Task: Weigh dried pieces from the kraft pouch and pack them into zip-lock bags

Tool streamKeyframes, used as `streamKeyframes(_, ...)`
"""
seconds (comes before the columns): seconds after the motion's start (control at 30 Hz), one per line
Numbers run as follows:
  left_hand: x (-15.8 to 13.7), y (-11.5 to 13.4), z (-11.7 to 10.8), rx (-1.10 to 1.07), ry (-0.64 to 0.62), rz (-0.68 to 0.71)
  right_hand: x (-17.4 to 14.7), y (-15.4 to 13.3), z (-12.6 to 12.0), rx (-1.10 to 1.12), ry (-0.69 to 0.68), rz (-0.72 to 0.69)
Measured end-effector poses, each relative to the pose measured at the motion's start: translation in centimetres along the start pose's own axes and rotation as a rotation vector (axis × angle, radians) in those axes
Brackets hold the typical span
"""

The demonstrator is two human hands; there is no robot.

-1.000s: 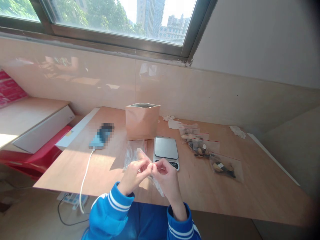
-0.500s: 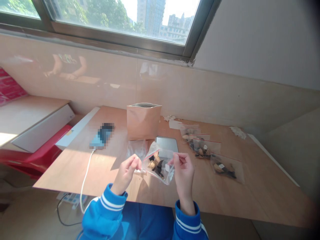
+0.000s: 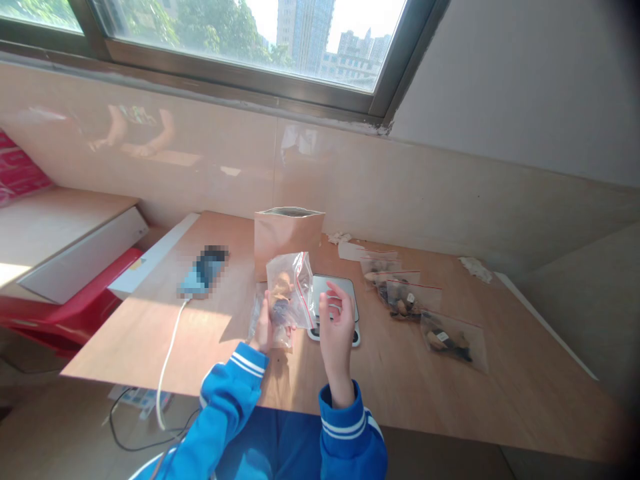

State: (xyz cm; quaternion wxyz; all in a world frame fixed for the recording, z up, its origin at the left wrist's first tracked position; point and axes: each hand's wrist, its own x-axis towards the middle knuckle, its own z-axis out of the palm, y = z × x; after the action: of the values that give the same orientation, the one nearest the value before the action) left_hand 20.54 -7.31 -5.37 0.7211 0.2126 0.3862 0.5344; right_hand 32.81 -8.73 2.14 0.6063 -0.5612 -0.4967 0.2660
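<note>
My left hand [image 3: 263, 328] grips a clear zip bag [image 3: 285, 293] from its left side and holds it upright above the table. Brown and dark dried pieces, which look like mushrooms, lie inside, and a red zip line runs down the bag's right side. Just right of the bag, my right hand [image 3: 334, 327] is raised with fingers bent and apart, nothing visible in it. Behind that hand lies a digital scale [image 3: 336, 283], partly hidden. More clear plastic bags [image 3: 257, 317] lie behind the left hand, mostly covered.
A brown paper pouch [image 3: 289, 233] stands with its top open at the back. Filled zip bags [image 3: 453, 337] lie in a row on the right. On the left, a phone [image 3: 203, 270] is connected to a white cable [image 3: 170, 360]. Crumpled paper [image 3: 475, 268] lies by the wall.
The filled bag has turned upright and moved up and left, now in my left hand alone. My right hand has let go and shifted left. More of the scale shows.
</note>
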Motion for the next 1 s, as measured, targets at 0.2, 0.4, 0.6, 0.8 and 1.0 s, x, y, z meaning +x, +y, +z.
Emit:
streamKeyframes(0.2, 0.9, -1.2, -1.2, 0.028, 0.045, -0.006, 2.4, 1.2, 0.1, -0.061, -0.435, -0.081)
streamKeyframes(0.4, 1.1, -1.3, -1.1, 0.074, 0.029, 0.063, 4.7, 2.6, 1.8, -0.086, -0.777, -0.123)
streamKeyframes(0.6, 1.7, -1.6, -1.6, 0.117, 0.049, 0.127, 4.0, 4.0, 3.1, -0.238, -0.691, -0.198)
streamKeyframes(0.8, 1.6, -1.7, -1.7, 0.119, 0.059, 0.137, 3.7, 3.8, 3.2, -0.210, -0.699, -0.178)
streamKeyframes(1.0, 1.3, -1.1, -1.3, -0.094, 0.090, 0.174, 1.9, 2.6, 2.9, -0.143, -0.719, -0.172)
